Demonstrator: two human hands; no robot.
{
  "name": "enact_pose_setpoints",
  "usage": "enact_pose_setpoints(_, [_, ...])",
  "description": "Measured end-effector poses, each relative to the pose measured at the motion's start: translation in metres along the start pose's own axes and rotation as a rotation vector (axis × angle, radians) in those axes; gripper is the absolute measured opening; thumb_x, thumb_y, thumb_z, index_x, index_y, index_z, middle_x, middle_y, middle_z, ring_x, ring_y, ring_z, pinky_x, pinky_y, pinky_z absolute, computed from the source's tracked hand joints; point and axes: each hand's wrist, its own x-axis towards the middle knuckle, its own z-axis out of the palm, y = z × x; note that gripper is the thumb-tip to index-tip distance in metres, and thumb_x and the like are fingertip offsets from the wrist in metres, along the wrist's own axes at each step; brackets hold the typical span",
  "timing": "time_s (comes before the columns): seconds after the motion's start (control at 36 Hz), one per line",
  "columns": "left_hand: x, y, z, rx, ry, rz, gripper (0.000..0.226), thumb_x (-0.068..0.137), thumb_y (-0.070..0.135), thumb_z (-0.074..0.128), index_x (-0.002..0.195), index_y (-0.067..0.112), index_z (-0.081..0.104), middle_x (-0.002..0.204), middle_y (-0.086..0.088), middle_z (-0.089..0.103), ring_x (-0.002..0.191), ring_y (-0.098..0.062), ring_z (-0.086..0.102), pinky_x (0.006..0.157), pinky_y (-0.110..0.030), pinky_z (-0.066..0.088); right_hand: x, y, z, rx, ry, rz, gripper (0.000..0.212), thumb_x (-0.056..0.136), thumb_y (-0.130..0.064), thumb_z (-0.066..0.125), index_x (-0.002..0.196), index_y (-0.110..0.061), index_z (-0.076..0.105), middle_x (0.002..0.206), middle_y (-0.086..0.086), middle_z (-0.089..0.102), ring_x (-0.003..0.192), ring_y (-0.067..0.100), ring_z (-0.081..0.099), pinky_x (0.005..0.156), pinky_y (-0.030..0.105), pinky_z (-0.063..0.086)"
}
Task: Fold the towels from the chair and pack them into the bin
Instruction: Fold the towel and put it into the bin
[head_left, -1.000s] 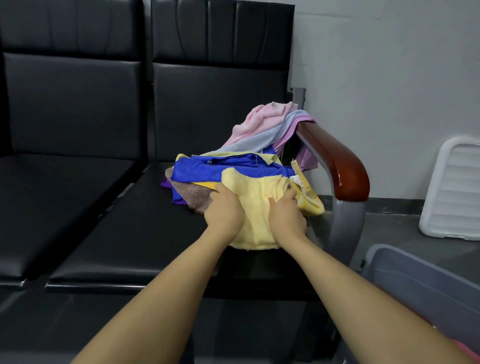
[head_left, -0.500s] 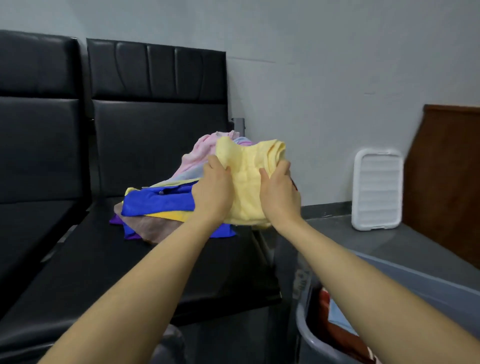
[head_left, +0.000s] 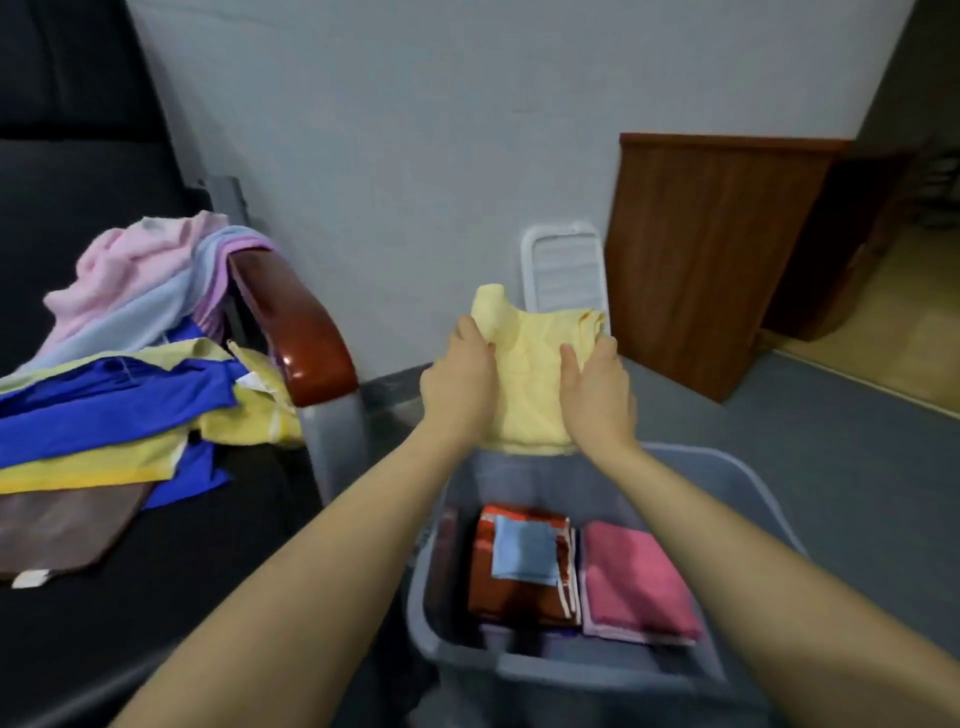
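I hold the yellow towel (head_left: 530, 384) bunched between my left hand (head_left: 460, 384) and right hand (head_left: 597, 395), fingers curled into its sides, above the far rim of the gray bin (head_left: 753, 493). Inside lie a red-brown towel (head_left: 519, 592) with a blue cloth (head_left: 524, 551) on it, and a pink towel (head_left: 634, 582) alongside. The chair (head_left: 156, 571) holds a loose pile, perhaps six towels (head_left: 119, 395).

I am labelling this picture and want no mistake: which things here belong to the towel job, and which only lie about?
Part of the job:
- yellow towel, held by left hand and right hand
- towel pile on the chair
- bin, with folded towels inside

Just lying about:
- white lid by the wall
- wooden cabinet
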Motion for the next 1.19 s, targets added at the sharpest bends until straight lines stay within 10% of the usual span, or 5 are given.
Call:
enact_pose_setpoints(0.5, [-0.033,-0.061,0.235,0.178,-0.507,-0.222,0.033,0.102,0.016,0.025,0.132,0.006,0.031,0.128,-0.012,0.050,0.109,-0.034,0.056,0.087,-0.044,0.045,-0.028,0.223,0.117,0.157,-0.392,0.396,0.041,0.087,0.002,0.050,0.127,-0.006,0.040,0.121,0.011,0.056,0.110,0.033,0.055,0.072,0.022,0.033])
enact_pose_setpoints(0.69, [-0.049,-0.106,0.296,0.329,-0.646,-0.284,0.053,0.100,0.013,0.030,0.148,0.015,0.008,0.136,-0.015,0.038,0.111,-0.033,0.054,0.087,-0.042,0.045,-0.056,0.276,0.173,0.242,-0.538,0.364,0.068,0.078,0.008,0.054,0.138,-0.018,0.036,0.132,0.006,0.048,0.126,0.022,0.043,0.107,0.027,0.032])
enact_pose_setpoints(0.92, [-0.062,-0.121,0.321,0.527,-0.791,-0.120,0.055,0.096,0.011,0.035,0.147,0.017,0.014,0.154,-0.017,0.003,0.135,-0.036,0.020,0.111,-0.039,0.023,-0.061,0.304,0.200,0.231,-0.559,0.396,0.047,0.087,0.009,0.054,0.132,-0.003,0.049,0.134,0.014,0.049,0.124,0.026,0.045,0.083,0.003,0.030])
enact_pose_setpoints(1.19, [-0.066,-0.132,0.332,0.358,-0.885,0.019,0.053,0.094,0.014,0.035,0.145,0.019,0.023,0.157,-0.012,0.007,0.142,-0.034,0.010,0.116,-0.044,0.012,-0.068,0.303,0.198,-0.319,-0.447,0.162,0.063,0.082,-0.007,0.060,0.140,-0.022,0.042,0.144,0.012,0.032,0.128,0.033,0.030,0.107,0.043,0.024])
